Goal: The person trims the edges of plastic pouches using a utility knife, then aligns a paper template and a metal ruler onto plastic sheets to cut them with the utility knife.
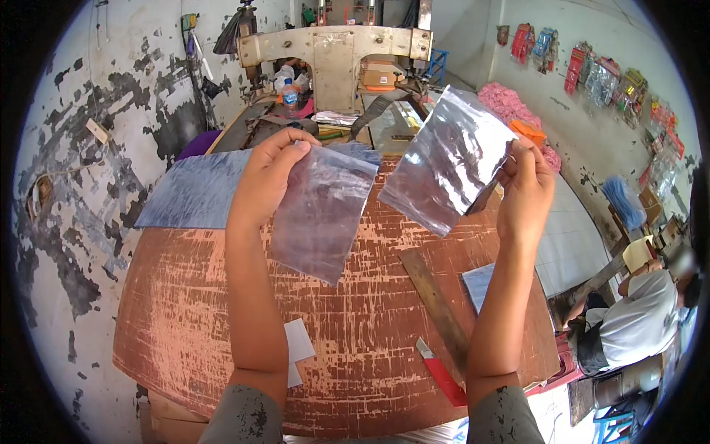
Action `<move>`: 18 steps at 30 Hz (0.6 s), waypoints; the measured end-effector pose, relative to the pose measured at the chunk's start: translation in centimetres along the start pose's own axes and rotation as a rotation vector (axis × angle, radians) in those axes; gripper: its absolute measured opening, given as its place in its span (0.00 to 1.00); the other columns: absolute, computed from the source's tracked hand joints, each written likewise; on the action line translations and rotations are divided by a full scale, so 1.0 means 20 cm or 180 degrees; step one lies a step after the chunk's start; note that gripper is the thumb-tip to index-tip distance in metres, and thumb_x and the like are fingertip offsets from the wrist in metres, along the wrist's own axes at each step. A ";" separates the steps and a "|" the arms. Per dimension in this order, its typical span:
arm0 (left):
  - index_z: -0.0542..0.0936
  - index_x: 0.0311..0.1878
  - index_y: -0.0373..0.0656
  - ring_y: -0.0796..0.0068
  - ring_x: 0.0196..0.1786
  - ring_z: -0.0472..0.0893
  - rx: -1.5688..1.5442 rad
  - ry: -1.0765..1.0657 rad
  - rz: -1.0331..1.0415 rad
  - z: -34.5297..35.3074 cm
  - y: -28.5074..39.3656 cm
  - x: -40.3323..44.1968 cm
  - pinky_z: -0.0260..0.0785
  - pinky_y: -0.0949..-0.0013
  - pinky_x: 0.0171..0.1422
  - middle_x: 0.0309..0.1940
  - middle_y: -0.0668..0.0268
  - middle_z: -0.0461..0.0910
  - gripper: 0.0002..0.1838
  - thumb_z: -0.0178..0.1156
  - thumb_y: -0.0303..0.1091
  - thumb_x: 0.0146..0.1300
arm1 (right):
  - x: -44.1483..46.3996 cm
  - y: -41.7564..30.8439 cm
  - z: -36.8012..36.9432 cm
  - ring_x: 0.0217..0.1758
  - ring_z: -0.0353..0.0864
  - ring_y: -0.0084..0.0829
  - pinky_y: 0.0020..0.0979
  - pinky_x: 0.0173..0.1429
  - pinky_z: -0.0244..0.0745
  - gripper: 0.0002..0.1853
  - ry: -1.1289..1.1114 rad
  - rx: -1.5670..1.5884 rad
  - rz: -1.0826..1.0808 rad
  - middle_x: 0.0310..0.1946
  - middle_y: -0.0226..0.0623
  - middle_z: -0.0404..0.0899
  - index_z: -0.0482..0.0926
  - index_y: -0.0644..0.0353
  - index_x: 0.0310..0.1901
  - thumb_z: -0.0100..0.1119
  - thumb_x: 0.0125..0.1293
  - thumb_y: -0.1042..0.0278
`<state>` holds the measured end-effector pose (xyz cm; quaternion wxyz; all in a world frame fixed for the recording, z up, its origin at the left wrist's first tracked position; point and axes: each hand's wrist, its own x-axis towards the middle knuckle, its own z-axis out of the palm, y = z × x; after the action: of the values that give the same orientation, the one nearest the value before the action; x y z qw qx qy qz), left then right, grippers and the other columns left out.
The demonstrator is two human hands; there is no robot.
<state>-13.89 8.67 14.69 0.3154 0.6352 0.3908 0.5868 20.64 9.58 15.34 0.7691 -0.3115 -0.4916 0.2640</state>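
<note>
My left hand [272, 174] pinches the upper left corner of a clear plastic sheet [323, 211], possibly a bag, which hangs over the worn brown table. Between the fingers of my right hand [526, 185] is the right edge of a second clear plastic sheet [450, 159], tilted and shining with reflected light. The two sheets are apart, held up side by side. Below them on the table lie a metal ruler [436, 307] and a red-handled cutter knife [442, 374].
Blue-grey sheet material [196, 191] lies at the table's left. White paper pieces [298, 344] are near my left forearm, a blue piece [479, 285] near my right. A large press machine [334, 66] stands behind. A seated person [640, 314] is at the right.
</note>
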 end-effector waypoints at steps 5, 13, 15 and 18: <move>0.86 0.49 0.42 0.86 0.42 0.76 0.0106 0.0147 -0.0223 -0.01 0.01 -0.01 0.67 0.77 0.49 0.40 0.76 0.82 0.09 0.60 0.35 0.78 | 0.00 0.03 0.04 0.37 0.81 0.16 0.22 0.43 0.75 0.13 -0.0296 0.0077 0.0565 0.36 0.24 0.84 0.86 0.63 0.51 0.55 0.82 0.63; 0.86 0.54 0.39 0.91 0.34 0.67 -0.0124 0.0494 0.0250 0.02 0.01 0.01 0.58 0.80 0.39 0.33 0.80 0.77 0.12 0.63 0.38 0.81 | -0.02 0.16 0.12 0.33 0.73 0.12 0.19 0.38 0.69 0.14 -0.0693 -0.0069 0.0476 0.33 0.21 0.81 0.88 0.64 0.49 0.55 0.84 0.63; 0.86 0.55 0.39 0.91 0.34 0.67 0.0032 0.0510 0.0255 0.05 0.06 -0.01 0.58 0.79 0.40 0.32 0.80 0.76 0.12 0.63 0.38 0.81 | -0.03 0.14 0.13 0.33 0.73 0.11 0.19 0.38 0.68 0.15 -0.0700 0.0002 0.0449 0.33 0.20 0.81 0.87 0.64 0.49 0.55 0.84 0.62; 0.85 0.56 0.39 0.91 0.35 0.68 0.0090 0.0456 0.0287 0.06 0.07 -0.02 0.59 0.79 0.40 0.32 0.80 0.78 0.13 0.62 0.38 0.82 | -0.05 0.14 0.14 0.33 0.71 0.11 0.19 0.37 0.66 0.16 -0.0617 -0.0021 0.0332 0.33 0.19 0.80 0.87 0.64 0.49 0.55 0.85 0.60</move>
<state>-12.55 7.67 15.53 0.2509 0.6129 0.3916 0.6388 17.37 11.38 13.66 0.7022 -0.3122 -0.5477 0.3309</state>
